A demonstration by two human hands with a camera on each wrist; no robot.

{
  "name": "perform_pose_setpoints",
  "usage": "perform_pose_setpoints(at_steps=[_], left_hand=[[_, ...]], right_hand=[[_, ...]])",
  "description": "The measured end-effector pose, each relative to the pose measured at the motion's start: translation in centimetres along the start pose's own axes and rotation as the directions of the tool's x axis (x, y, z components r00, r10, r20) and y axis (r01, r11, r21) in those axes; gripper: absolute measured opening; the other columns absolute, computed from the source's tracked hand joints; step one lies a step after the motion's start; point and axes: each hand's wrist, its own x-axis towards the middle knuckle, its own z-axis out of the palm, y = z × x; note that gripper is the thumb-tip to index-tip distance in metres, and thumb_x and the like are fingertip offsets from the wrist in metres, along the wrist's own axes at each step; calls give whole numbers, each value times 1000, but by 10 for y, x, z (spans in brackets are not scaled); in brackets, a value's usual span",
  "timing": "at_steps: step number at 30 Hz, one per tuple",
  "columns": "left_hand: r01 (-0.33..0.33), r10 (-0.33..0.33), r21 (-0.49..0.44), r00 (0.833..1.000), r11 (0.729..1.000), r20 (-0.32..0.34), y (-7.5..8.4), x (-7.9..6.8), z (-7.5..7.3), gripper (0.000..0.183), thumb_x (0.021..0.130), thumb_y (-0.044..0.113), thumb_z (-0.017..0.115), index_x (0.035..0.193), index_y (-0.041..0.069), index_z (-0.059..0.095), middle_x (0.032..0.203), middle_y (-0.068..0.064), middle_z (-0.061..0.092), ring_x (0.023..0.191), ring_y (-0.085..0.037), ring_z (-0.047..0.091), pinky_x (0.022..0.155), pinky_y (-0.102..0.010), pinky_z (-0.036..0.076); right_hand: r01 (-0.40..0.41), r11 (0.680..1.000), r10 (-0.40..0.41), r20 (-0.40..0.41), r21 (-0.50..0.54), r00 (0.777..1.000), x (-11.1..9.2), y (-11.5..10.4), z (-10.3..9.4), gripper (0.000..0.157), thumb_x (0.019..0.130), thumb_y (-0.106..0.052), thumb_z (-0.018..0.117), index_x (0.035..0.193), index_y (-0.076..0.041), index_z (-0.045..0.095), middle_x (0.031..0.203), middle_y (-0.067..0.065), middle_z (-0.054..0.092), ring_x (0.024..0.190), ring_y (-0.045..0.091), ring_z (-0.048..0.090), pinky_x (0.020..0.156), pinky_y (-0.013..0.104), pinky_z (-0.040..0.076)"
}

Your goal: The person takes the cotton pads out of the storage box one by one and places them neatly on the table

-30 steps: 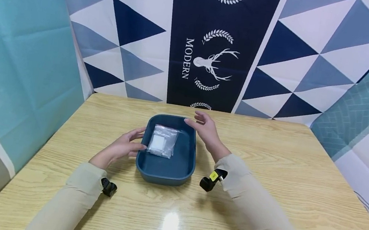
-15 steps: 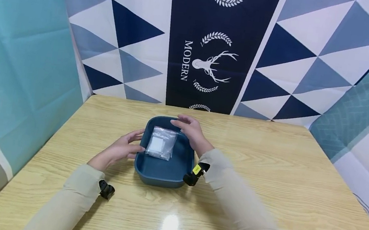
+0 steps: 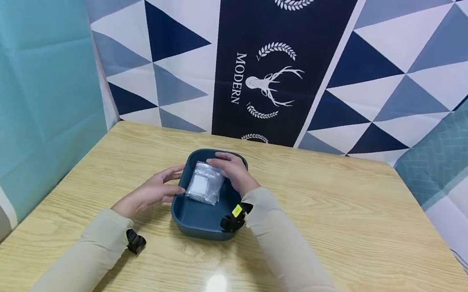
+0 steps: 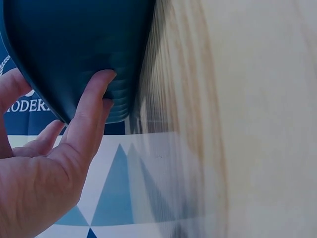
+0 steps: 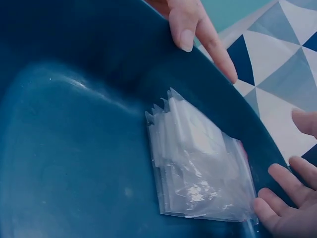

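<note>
A dark blue plastic bin (image 3: 196,215) stands on the wooden table. Inside, toward its left wall, lies a stack of clear zip bags (image 5: 203,163) with a white label area. My left hand (image 3: 149,194) holds the bin's left wall; its thumb hooks over the rim while the fingers (image 4: 91,106) lie along the outside. My right hand (image 3: 235,172) reaches over the far right part of the bin with its fingers spread and slightly bent. In the right wrist view those fingertips are at the edge of the bags; whether they touch cannot be told.
The wooden table (image 3: 363,242) spreads out on both sides of the bin. A patterned cloth (image 3: 269,81) hangs along the table's far edge, and a teal cloth (image 3: 36,65) hangs at the left. Small black cameras (image 3: 135,241) are strapped to the wrists.
My right hand has moved left and down from the bin's far right corner to the bags. The left hand has stayed at the left wall, and the bin has not shifted.
</note>
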Motion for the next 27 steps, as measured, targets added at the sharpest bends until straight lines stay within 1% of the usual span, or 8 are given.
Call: perform_pose_setpoints(at_steps=[5,9,11,14,18,20,25,27], left_hand=[[0,0,3,1000,1000,-5,1,0,1,71,89,2,58,149,15,23,146,-20,25,115,-35,51,85,-42,50],[-1,1,-6,1000,1000,2,-1,0,2,71,89,1,57,149,14,22,146,-21,24,116,-37,50,87,-44,48],[-1,1,-15,1000,1000,2,-1,-1,1,70,89,1,57,149,14,22,146,-20,24,116,-37,49,88,-45,48],[2,-2,-19,1000,1000,-5,0,0,1,70,89,1,57,148,15,24,146,-19,26,115,-36,50,88,-44,48],[1,-1,-18,1000,1000,-8,1,2,0,70,89,1,57,148,15,24,145,-19,27,114,-35,51,86,-43,49],[-1,1,-19,1000,1000,-6,1,2,-1,70,89,0,57,149,15,23,145,-19,26,114,-36,51,86,-43,49],[6,-6,-15,1000,1000,-6,0,3,-1,70,89,0,56,149,15,22,147,-20,24,116,-37,49,88,-44,48],[11,-11,-15,1000,1000,-7,0,3,-2,70,90,1,56,149,15,22,147,-20,24,117,-37,49,89,-45,47]], right_hand=[[-21,989,27,39,-145,999,4,5,4,52,82,-22,72,130,-11,55,135,9,48,121,25,44,104,40,33],[-2,970,21,76,-245,997,7,10,5,53,81,-22,73,130,-10,55,131,10,52,117,24,47,102,39,35],[13,962,16,104,-274,994,7,12,5,54,80,-21,74,129,-9,55,129,10,53,115,23,48,102,39,35],[29,946,24,159,-322,987,7,12,4,58,76,-19,77,129,-9,55,131,10,52,118,23,46,104,40,33],[48,921,49,236,-388,971,6,10,3,66,73,-18,80,132,-10,52,137,9,46,125,24,39,106,41,29],[52,902,69,263,-428,962,6,9,3,68,72,-19,81,133,-12,51,140,9,42,127,24,36,107,41,28],[56,851,112,284,-523,952,7,8,4,67,72,-20,81,132,-15,54,146,9,32,126,26,31,108,44,23],[56,840,116,280,-539,953,7,8,5,65,72,-18,81,131,-14,55,145,10,32,125,26,31,108,44,22]])
